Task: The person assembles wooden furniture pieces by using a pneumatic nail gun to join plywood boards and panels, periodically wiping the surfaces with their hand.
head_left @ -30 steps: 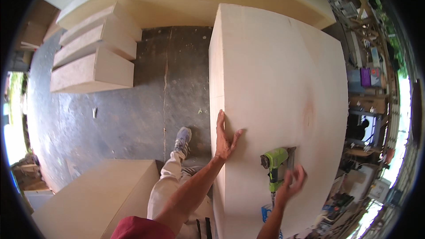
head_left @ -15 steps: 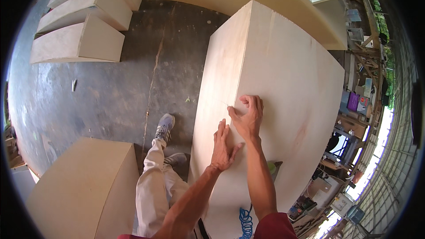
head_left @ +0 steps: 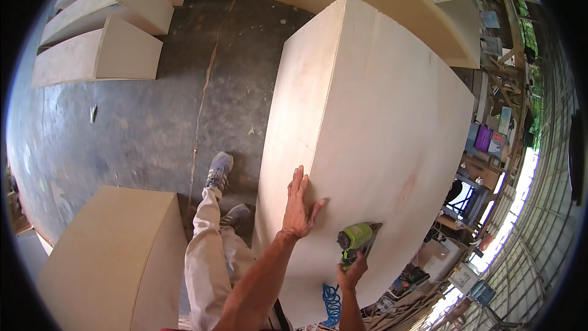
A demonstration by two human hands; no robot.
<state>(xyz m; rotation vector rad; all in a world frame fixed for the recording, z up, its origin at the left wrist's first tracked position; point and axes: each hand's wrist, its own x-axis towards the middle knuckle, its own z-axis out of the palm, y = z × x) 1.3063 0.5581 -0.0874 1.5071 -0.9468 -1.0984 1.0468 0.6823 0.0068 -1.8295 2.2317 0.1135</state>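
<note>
A tall plywood box (head_left: 380,122) stands in front of me, its broad top face pale and bare. My left hand (head_left: 298,205) lies flat on the box's near left edge, fingers spread and pointing away from me. My right hand (head_left: 351,270) grips a lime-green pneumatic nail gun (head_left: 355,239) whose nose rests on the top face near the front. A blue coiled air hose (head_left: 331,304) hangs from the tool below my wrist.
My legs in light trousers and grey shoes (head_left: 219,170) stand on the dark floor left of the box. A smaller plywood box (head_left: 116,257) sits at lower left. Curved plywood pieces (head_left: 104,55) lie at upper left. A cluttered workbench (head_left: 471,202) is on the right.
My right hand left the panel next to my left hand and now holds the green nail gun against the top face. My left hand stayed on the box edge.
</note>
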